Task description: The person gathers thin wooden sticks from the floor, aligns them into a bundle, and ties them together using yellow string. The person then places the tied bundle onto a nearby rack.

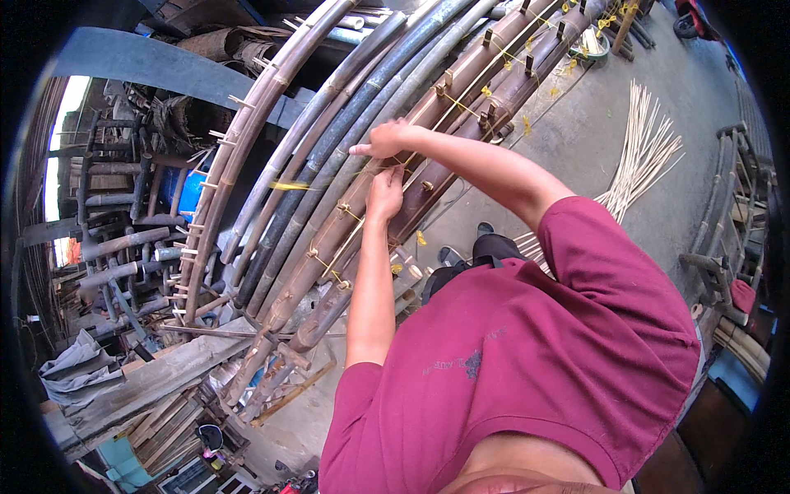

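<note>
Several long bamboo poles (346, 140) lie side by side as a curved frame, running from the lower left to the top. Small wooden pegs and yellow string ties (329, 263) join the brown poles (461, 74). My right hand (383, 140) is closed over the brown poles and grips a yellow string (290, 185), whose loose end blurs out to the left. Just below it, my left hand (385, 193) pinches the same string against a brown pole. Both arms reach out from my maroon shirt (527, 354).
A bundle of thin pale bamboo strips (646, 156) fans across the concrete floor (576, 140) on the right. Stacked bamboo furniture frames (123, 247) and a blue container (188, 193) stand at the left. Wooden planks (148, 379) lie at the lower left. More bamboo frames (732, 206) line the right edge.
</note>
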Demonstrator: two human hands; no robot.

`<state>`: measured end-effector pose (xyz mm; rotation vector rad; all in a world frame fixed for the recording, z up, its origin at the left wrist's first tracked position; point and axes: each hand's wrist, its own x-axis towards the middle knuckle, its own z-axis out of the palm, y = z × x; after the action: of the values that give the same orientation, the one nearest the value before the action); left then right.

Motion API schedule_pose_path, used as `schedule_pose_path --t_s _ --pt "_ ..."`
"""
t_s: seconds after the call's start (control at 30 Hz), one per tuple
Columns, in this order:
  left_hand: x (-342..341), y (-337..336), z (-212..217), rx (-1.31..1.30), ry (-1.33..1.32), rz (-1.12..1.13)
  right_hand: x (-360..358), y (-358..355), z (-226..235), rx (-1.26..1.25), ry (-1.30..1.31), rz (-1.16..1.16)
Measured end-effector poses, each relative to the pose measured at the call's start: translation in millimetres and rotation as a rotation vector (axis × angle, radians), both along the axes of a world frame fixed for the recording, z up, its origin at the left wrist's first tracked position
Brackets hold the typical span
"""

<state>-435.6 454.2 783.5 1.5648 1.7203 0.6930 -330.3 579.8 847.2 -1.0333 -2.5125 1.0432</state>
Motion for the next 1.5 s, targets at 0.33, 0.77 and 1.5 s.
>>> schedule_pose_path --t_s 0.33,0.77,1.5 --pt "7.2 3.3 -2.5 0.072 -0.053 0.110 97.8 -153.5 -44.7 -0.238 0.348 0.212" --pt "-52.9 91.9 16.4 0.009 0.211 0.178 88.4 -190.5 -69.1 0.314 -0.007 0.095" --pt "-85.0 -113.3 42.0 -0.093 0.287 0.148 -117.8 -113.8 -13.0 0.321 -0.019 -0.189"
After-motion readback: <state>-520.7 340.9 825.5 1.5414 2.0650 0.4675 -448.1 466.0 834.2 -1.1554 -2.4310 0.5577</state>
